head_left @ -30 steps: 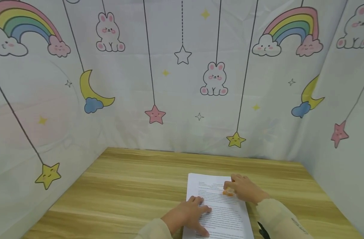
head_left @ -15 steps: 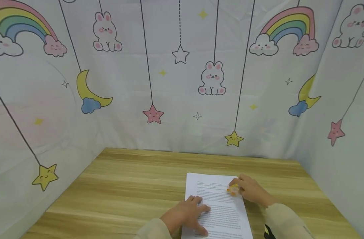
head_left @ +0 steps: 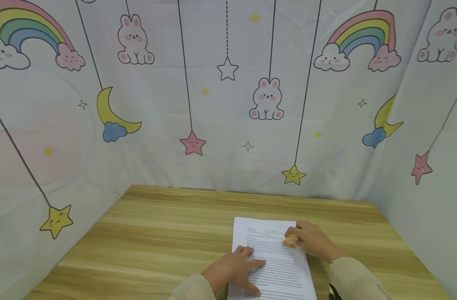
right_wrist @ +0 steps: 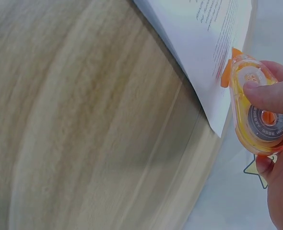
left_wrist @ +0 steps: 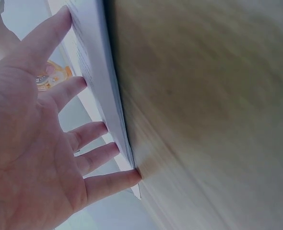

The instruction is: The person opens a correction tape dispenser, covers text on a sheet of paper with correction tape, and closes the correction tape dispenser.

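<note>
A stack of printed paper (head_left: 267, 271) lies on the wooden table. My left hand (head_left: 237, 268) rests on its left part with the fingers spread; in the left wrist view the fingertips (left_wrist: 96, 127) touch the sheet and its edge. My right hand (head_left: 312, 239) is over the upper right of the page. It grips an orange, see-through correction tape dispenser (right_wrist: 256, 103) between thumb and fingers. The dispenser's orange tip (right_wrist: 235, 51) points toward the printed lines; whether it touches the paper cannot be told. Part of its body is hidden by the hand.
The wood-grain table (head_left: 168, 225) extends on both sides of the stack. White cloth walls (head_left: 228, 108) with rabbits, stars and rainbows enclose it at the back and sides. A small black thing (head_left: 334, 291) shows beside the right sleeve, too cut off to identify.
My right hand has shifted right across the upper page with the correction tape dispenser, then slightly back left. The left hand has stayed in place on the paper.
</note>
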A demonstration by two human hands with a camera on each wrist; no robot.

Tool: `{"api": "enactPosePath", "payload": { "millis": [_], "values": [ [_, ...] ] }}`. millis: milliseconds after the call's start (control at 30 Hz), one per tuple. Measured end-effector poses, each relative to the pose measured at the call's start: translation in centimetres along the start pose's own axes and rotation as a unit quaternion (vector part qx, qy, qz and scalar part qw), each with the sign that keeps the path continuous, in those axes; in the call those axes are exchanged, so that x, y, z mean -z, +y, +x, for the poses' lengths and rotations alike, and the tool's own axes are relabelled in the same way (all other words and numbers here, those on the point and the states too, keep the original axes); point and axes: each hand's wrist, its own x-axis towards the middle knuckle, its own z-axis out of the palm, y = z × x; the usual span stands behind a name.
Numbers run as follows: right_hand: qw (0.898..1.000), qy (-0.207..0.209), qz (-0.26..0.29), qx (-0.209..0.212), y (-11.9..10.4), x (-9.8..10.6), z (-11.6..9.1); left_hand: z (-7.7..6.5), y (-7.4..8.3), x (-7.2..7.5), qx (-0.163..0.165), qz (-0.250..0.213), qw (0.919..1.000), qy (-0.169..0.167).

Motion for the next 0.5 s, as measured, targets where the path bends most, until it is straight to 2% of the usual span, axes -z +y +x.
{"api": "enactPosePath", "payload": {
  "millis": [167,367,500],
  "values": [
    [0.999,-0.026,-0.015,-0.023,-0.34,-0.11,0.33,0.04,0.02,0.06,0.003,-0.007,1.0,-0.006],
    [0.999,-0.012,-0.026,-0.014,-0.72,-0.27,0.73,0.1,0.01,0.09,0.002,-0.003,1.0,-0.005],
    [0.999,-0.017,-0.027,-0.014,-0.97,-0.4,0.97,0.03,0.07,0.15,0.004,-0.005,1.0,-0.006]
  ]
}}
